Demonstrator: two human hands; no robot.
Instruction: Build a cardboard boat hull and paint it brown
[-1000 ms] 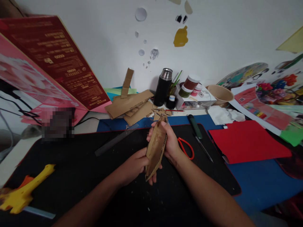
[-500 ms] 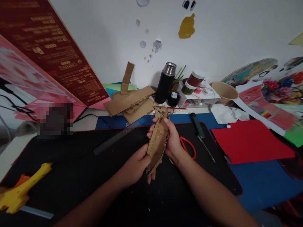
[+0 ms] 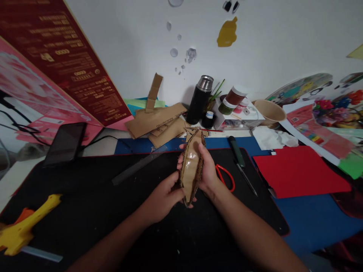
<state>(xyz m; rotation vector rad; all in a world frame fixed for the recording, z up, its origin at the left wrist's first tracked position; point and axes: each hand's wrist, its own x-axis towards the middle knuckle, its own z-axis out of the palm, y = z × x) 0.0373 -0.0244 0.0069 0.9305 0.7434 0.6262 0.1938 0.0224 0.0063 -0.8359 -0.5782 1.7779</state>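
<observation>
Both my hands hold a small boat-shaped cardboard piece (image 3: 191, 166) above the black mat (image 3: 113, 211). It is long, pointed at both ends, with low corrugated walls and a shiny patch on its inner floor. My left hand (image 3: 167, 194) grips its lower left edge, thumb on the near end. My right hand (image 3: 208, 168) wraps round the right side from beneath, its thumb on the upper right wall and its fingertips showing at the left. Just right of my right hand lie red-handled scissors (image 3: 227, 177), partly hidden by the wrist.
A yellow glue gun (image 3: 28, 226) lies at the left, a phone (image 3: 65, 143) behind it. A clear ruler (image 3: 138, 166), a green-handled tool (image 3: 236, 151) and red paper (image 3: 300, 172) surround my hands. Cardboard scraps (image 3: 159, 119), a black thermos (image 3: 200, 100) and paint jars (image 3: 234, 98) stand along the wall.
My hands have turned the cardboard piece so that its inside faces me more squarely and its near end has swung right. Both hands keep their hold.
</observation>
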